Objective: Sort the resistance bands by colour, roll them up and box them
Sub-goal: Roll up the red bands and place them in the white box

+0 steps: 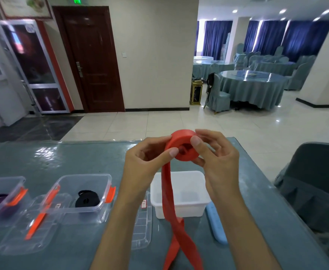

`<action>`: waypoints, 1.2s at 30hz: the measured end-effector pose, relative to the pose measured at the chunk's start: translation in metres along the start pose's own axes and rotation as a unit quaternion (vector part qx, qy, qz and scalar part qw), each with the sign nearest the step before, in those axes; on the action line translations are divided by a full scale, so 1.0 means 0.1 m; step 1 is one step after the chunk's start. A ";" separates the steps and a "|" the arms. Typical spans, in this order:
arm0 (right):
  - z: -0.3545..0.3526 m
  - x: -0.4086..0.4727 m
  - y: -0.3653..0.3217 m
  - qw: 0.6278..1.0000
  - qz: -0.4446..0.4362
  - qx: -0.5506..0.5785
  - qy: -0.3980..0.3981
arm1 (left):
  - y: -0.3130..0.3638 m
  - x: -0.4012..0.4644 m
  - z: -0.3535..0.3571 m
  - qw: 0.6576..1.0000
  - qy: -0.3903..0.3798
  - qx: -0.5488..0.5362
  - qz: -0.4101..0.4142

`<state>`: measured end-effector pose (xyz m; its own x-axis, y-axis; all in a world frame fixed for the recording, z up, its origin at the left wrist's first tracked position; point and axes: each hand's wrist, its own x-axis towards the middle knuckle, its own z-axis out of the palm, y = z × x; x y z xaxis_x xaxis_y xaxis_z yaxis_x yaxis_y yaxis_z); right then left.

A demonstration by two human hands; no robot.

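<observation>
Red resistance band (183,148), partly rolled, pinched by left hand (150,162) and right hand (216,154); tail hangs over white box (190,209).

Loose tails of red rubber resistance band (179,240) run off bottom edge. Clear plastic box holding purple band (2,193) cut by left edge. Left lid's (144,221) label unreadable.

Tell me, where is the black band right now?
The rolled black band lies inside the clear box, left of the white tub.
</observation>
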<state>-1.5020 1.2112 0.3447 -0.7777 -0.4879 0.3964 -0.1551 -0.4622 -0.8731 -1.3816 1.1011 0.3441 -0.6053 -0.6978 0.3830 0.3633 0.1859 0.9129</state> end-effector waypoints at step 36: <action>-0.07 -0.11 0.04 0.998 0.053 0.023 0.023 | -0.08 -0.02 0.00 0.997 -0.006 0.067 -0.044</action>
<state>-1.4983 1.2205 0.3350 -0.8155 -0.5020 0.2881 -0.0431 -0.4437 -0.8952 -1.3833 1.1007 0.3362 -0.6402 -0.7067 0.3012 0.2102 0.2159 0.9535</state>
